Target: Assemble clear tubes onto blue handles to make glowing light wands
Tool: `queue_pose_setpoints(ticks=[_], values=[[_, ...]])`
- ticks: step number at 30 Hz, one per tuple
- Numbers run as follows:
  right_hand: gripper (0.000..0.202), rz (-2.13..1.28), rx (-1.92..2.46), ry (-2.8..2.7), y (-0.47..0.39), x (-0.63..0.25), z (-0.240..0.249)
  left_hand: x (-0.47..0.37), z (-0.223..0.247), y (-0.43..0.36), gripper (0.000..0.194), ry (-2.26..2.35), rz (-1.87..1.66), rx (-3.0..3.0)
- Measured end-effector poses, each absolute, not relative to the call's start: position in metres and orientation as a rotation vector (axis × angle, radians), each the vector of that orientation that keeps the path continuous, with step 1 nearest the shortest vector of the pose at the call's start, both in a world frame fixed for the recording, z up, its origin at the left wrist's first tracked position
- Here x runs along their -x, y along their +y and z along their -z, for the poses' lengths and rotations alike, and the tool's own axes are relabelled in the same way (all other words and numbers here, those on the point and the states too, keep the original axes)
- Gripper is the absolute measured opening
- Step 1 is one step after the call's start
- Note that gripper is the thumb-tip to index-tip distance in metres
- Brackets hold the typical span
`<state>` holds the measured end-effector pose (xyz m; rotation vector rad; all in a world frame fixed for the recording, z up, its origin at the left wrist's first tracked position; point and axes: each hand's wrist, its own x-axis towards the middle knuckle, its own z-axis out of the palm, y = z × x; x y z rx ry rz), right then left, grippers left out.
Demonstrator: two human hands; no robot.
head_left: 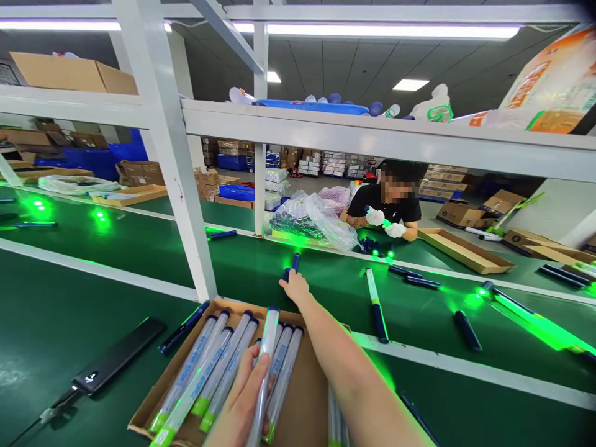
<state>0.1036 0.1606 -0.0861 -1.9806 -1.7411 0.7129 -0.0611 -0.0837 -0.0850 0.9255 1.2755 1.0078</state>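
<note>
My left hand (246, 391) is wrapped round a clear plastic tube (269, 338) with a dark blue cap, held tilted over a shallow cardboard tray (305, 403). In the tray lie several similar tubes (228, 363) with blue caps and lime-green ends. My right arm reaches forward across the belt. At its end, my right hand (297, 289) closes its fingers on a dark blue, torch-like stick (296, 262); the fingertips are partly hidden. To the right, a stick with a lit green section (376, 305) rests on the belt.
Across the belt (326, 282), a co-worker in white gloves (375, 216) holds a green-lit stick. A clear bag of sticks (311, 220) lies near them. A white frame post (174, 161) rises on the left. A black device (118, 354) with a cable lies front left.
</note>
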Motion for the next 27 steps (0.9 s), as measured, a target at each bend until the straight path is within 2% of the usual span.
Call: queue_pose_setpoints(ticks=[1,3,8,11,14,16,20,27], values=[[0.039,-0.749,1.981,-1.716,0.162,-0.101,0.084,0.064,0.083,-0.084,0.068,1.253,-1.027,-0.850],[0.039,-0.844,1.943,-1.668,0.159,-0.106,0.078,0.069,0.077,-0.081,0.064,1.196,-1.095,-0.747],[0.032,-1.181,1.605,-1.606,0.097,-0.141,0.057,0.071,0.050,-0.045,0.025,0.994,-1.424,-0.455],[0.045,-1.413,1.360,-1.554,0.014,-0.151,0.045,0.062,0.028,-0.021,0.007,0.805,-1.530,-0.299],[0.080,-1.665,1.235,-1.467,-0.079,-0.148,0.040,0.051,0.011,-0.012,0.012,0.671,-1.548,-0.147],[0.091,-1.763,1.220,-1.375,-0.128,-0.142,0.041,0.044,0.006,-0.017,0.015,0.629,-1.533,-0.107],[0.096,-1.709,1.310,-1.249,-0.178,-0.127,0.051,0.035,0.006,-0.037,0.013,0.587,-1.513,-0.124],[0.100,-1.702,1.468,-1.181,-0.199,-0.118,0.054,0.033,0.008,-0.061,0.012,0.485,-1.503,-0.153]])
